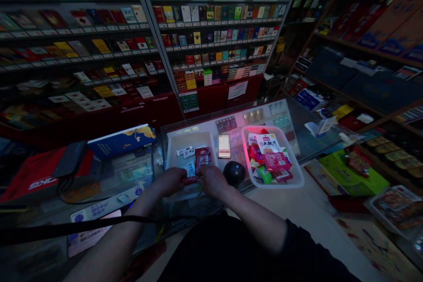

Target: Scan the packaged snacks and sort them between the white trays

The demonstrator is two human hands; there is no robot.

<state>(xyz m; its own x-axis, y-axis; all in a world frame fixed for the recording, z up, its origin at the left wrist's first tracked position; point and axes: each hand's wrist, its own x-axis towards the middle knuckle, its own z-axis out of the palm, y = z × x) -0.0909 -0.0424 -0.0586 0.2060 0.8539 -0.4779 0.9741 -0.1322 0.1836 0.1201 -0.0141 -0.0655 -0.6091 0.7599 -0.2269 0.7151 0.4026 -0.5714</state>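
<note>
My left hand (173, 180) and my right hand (212, 181) are both over the near side of a white plastic bin (172, 147) on the glass counter. Their fingers are closed at the two ends of a dark red snack packet (191, 180), which is partly covered by the fingers. Right beside my left fingertips is a light blue packet (189, 169). Another dark red packet (202, 157) lies in the bin just beyond my right hand, with small white packets (185, 152) to its left.
A second white bin (299, 176) to the right holds many colourful snack packets. Between the bins are a black round object (234, 173) and a small pale box-like item (224, 146). A dark strap (125, 219) crosses my left forearm. Cigarette shelves (224, 22) stand beyond the counter.
</note>
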